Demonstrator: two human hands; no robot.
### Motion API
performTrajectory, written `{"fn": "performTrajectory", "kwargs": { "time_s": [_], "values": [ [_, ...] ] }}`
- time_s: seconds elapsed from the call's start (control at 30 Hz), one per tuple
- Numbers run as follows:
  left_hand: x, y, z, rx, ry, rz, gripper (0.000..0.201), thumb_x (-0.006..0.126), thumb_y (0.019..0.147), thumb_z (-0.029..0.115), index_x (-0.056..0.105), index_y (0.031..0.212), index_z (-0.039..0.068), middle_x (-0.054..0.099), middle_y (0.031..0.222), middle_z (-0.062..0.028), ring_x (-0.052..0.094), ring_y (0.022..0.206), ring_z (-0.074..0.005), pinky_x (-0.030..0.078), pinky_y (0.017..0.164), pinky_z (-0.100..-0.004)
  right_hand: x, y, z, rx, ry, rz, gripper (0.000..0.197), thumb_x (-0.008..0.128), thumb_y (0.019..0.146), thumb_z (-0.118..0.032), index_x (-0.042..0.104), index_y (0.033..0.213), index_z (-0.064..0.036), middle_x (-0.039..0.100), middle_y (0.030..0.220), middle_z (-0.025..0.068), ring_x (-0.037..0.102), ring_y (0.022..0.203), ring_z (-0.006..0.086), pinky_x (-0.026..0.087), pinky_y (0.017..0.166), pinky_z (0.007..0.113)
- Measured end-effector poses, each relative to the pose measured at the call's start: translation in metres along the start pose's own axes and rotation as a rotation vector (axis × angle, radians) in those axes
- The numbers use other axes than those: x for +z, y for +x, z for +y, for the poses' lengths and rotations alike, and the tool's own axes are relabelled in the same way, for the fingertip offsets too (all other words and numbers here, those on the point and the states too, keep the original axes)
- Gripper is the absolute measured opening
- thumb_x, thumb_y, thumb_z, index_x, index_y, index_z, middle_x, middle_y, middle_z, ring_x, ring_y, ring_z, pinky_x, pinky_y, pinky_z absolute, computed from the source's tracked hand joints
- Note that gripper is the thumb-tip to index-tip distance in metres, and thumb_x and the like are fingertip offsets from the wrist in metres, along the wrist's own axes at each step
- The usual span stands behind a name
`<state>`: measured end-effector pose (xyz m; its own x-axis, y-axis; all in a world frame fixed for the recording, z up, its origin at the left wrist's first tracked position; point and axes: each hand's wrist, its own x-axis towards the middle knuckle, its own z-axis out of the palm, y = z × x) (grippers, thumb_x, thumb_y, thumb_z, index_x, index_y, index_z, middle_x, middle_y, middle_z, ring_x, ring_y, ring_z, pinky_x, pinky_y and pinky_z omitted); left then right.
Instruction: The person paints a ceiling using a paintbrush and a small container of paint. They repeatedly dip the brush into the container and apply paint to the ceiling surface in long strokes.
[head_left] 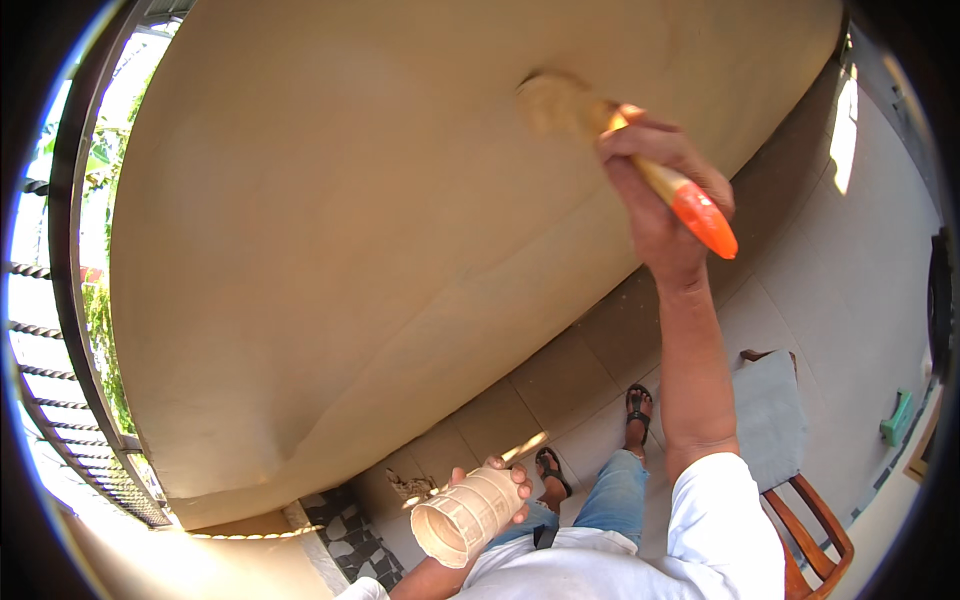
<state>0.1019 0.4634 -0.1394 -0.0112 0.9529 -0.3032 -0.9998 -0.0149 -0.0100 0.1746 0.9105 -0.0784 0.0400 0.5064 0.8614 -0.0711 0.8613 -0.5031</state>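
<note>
My right hand (665, 185) is raised against the beige wall (350, 220), its fingers wrapped round a paintbrush (703, 218) with an orange-tipped handle. The bristles, smeared by motion and coated in beige, are at the wall surface. Low in front of my body, my left hand (518, 490) grips a ribbed, paint-caked cup (466, 518). The cup is tilted with its mouth toward the wall side; how much paint is inside cannot be made out.
A wooden chair (825, 530) with a grey seat stands close on my right. Beyond it, a green object (897, 418) lies near the floor's edge. Dark metal railing (62, 330) runs along the left. My sandalled feet (638, 405) are on floor tiles, near black-and-white stone paving (350, 535).
</note>
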Motion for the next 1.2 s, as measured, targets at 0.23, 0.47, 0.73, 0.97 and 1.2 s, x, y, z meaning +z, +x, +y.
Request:
{"fn": "performTrajectory", "kwargs": {
  "time_s": [0.23, 0.47, 0.73, 0.97, 1.2],
  "values": [
    [-0.004, -0.009, -0.003, -0.005, -0.036, -0.013, 0.063, 0.062, 0.099, 0.063, 0.058, 0.139, 0.013, 0.053, 0.134, -0.0189, 0.049, 0.124, -0.0370, 0.056, 0.086, -0.0526, 0.061, -0.028, -0.110, -0.131, -0.021, -0.161, 0.036, 0.072, 0.066, -0.018, 0.077, 0.101, -0.0107, 0.067, 0.106, 0.0136, 0.067, 0.090, 0.0275, 0.057, 0.081, 0.041],
    [-0.010, -0.007, 0.008, 0.001, -0.017, 0.014, 0.062, 0.058, 0.101, 0.063, 0.058, 0.137, 0.012, 0.053, 0.134, -0.0205, 0.050, 0.124, -0.0380, 0.055, 0.086, -0.0543, 0.035, -0.037, -0.064, 0.190, 0.441, -0.335, 0.018, 0.073, 0.080, 0.003, 0.075, 0.095, -0.0054, 0.073, 0.103, 0.0092, 0.069, 0.093, 0.0251, 0.059, 0.085, 0.038],
    [-0.003, 0.004, -0.005, 0.025, -0.051, -0.025, 0.061, 0.058, 0.102, 0.062, 0.058, 0.137, 0.013, 0.053, 0.134, -0.0199, 0.050, 0.125, -0.0377, 0.055, 0.087, -0.0547, -0.053, 0.034, 0.070, 0.120, -0.184, 0.218, 0.016, 0.075, 0.085, 0.009, 0.074, 0.093, -0.0045, 0.073, 0.102, 0.0066, 0.069, 0.086, 0.0202, 0.057, 0.075, 0.033],
    [0.003, 0.020, -0.005, -0.018, -0.041, -0.045, 0.061, 0.059, 0.101, 0.062, 0.057, 0.139, 0.014, 0.051, 0.135, -0.0189, 0.048, 0.126, -0.0372, 0.055, 0.089, -0.0548, -0.011, -0.051, -0.033, 0.119, 0.235, -0.256, 0.024, 0.081, 0.075, 0.008, 0.074, 0.090, -0.0094, 0.073, 0.100, 0.0074, 0.067, 0.082, 0.0235, 0.056, 0.074, 0.034],
    [0.001, 0.025, -0.006, -0.039, -0.032, -0.071, 0.062, 0.057, 0.102, 0.062, 0.056, 0.140, 0.014, 0.048, 0.136, -0.0175, 0.047, 0.127, -0.0365, 0.054, 0.091, -0.0556, -0.050, 0.019, 0.096, 0.347, -0.039, 0.371, 0.018, 0.074, 0.086, 0.011, 0.074, 0.095, -0.0043, 0.073, 0.099, 0.0091, 0.068, 0.090, 0.0211, 0.058, 0.079, 0.033]
  ]
}}
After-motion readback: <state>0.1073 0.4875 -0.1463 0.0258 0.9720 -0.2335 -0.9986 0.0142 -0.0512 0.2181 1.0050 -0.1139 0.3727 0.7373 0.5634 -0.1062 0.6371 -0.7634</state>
